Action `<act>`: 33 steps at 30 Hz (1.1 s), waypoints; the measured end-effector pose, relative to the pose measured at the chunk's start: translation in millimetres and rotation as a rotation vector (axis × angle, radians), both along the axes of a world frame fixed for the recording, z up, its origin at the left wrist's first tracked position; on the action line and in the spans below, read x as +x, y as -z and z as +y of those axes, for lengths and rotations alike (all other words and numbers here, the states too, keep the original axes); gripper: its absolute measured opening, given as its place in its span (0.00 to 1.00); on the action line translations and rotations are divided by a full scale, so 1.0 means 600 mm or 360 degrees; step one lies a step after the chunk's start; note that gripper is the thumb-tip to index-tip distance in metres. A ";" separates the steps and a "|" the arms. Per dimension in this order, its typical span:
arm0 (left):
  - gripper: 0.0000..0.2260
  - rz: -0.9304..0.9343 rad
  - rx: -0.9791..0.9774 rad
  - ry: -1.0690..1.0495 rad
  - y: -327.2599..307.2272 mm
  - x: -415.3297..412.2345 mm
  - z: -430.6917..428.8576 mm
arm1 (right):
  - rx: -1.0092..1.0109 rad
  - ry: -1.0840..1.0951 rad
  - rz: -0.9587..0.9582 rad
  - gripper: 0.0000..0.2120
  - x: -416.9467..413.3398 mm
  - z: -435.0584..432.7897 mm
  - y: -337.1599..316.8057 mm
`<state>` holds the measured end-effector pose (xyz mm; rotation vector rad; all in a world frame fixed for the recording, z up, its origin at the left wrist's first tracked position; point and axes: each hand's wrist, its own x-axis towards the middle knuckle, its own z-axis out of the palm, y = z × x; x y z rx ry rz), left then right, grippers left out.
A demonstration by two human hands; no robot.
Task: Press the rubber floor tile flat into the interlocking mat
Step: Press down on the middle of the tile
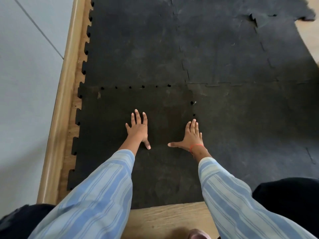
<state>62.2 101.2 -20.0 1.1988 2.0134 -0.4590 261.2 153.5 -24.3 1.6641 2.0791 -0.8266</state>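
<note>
A black rubber floor tile (pixel 107 118) lies at the near left corner of the interlocking mat (pixel 224 57). Small dark gaps show along its far seam and at its right seam. My left hand (pixel 138 130) rests palm down on the tile's middle with fingers spread. My right hand (pixel 191 137) lies flat near the tile's right seam, thumb stretched to the left, a red thread around the wrist. Neither hand holds anything. Both arms are in blue striped sleeves.
A wooden skirting board (pixel 63 100) and a grey wall (pixel 25 83) run along the left. Wooden floor (pixel 164 219) shows at the near edge. At the far right a mat tile's corner (pixel 253 18) is lifted. Dark-clothed knees sit at both lower corners.
</note>
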 end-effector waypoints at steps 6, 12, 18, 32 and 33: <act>0.67 -0.0030 -0.0017 -0.0017 0.007 0.002 0.001 | 0.0142 0.0557 0.0370 0.55 -0.002 -0.016 0.018; 0.67 -0.0037 0.0034 -0.0002 0.010 -0.007 -0.006 | 0.0187 0.0714 0.0393 0.53 -0.011 -0.011 0.024; 0.66 -0.0064 0.0036 -0.0008 0.008 -0.011 -0.009 | 0.0218 0.0678 0.0438 0.50 -0.012 -0.017 0.024; 0.65 -0.0014 0.0049 -0.0002 0.014 -0.011 -0.006 | 0.0256 0.0267 -0.0058 0.42 -0.030 -0.002 0.009; 0.65 -0.0009 0.0047 0.0009 0.013 -0.010 -0.006 | 0.0289 0.0189 -0.0127 0.40 -0.033 -0.008 0.011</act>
